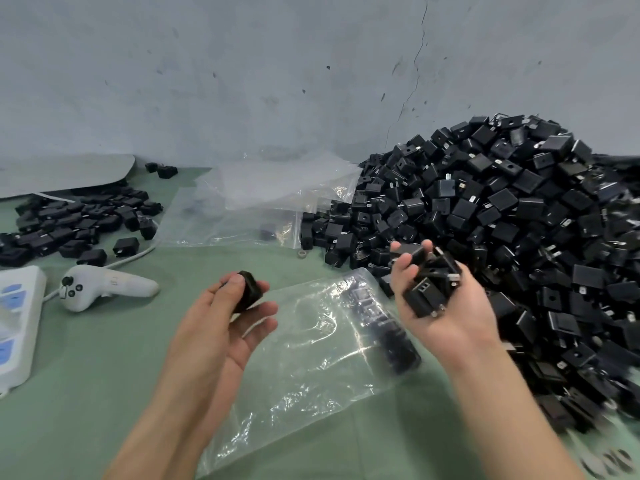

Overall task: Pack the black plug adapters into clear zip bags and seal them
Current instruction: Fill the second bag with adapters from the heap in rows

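My left hand (225, 317) pinches one black plug adapter (247, 294) between thumb and fingers above the green table. Palm up, my right hand (440, 303) cups several black adapters (427, 275) at the foot of a big heap of adapters (512, 216). Between the hands a clear zip bag (311, 358) lies flat on the table. A row of adapters (381, 323) sits inside it along its right edge.
A smaller spread of adapters (76, 223) lies at the far left. More clear bags (256, 206) are stacked at the back centre. A white handheld controller (104, 287) and a white power strip (15, 323) lie at the left. A grey wall stands behind.
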{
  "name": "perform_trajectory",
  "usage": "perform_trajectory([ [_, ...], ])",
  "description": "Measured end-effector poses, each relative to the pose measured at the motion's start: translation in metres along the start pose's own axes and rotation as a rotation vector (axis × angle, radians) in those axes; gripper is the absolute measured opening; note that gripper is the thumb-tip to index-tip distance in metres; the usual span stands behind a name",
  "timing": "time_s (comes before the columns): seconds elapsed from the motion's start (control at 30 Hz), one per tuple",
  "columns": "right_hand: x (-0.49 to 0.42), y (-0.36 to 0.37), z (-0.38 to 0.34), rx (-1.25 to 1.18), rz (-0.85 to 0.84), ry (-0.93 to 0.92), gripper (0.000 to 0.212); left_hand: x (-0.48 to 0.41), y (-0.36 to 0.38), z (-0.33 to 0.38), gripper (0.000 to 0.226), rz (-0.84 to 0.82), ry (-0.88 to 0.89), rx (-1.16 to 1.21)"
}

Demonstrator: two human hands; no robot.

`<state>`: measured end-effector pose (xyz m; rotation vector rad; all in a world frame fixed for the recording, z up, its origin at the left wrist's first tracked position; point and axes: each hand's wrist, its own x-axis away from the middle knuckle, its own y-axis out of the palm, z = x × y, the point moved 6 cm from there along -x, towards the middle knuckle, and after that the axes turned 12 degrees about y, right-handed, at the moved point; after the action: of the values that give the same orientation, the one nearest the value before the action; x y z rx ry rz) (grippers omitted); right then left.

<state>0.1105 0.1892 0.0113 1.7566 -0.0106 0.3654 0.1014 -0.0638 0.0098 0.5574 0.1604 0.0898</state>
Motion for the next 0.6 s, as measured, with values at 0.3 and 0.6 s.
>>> perform_trajectory([
  [0.3, -0.041, 0.03, 0.121, 0.007, -0.002, 0.202, 0.022, 0.01, 0.002, 0.002, 0.01, 0.099, 0.064, -0.143],
  [0.6, -0.067, 0.053, 0.258, 1.29, 0.131, 0.12, 0.038, -0.014, -0.15, 0.076, 0.015, 0.516, 0.28, -0.352],
])
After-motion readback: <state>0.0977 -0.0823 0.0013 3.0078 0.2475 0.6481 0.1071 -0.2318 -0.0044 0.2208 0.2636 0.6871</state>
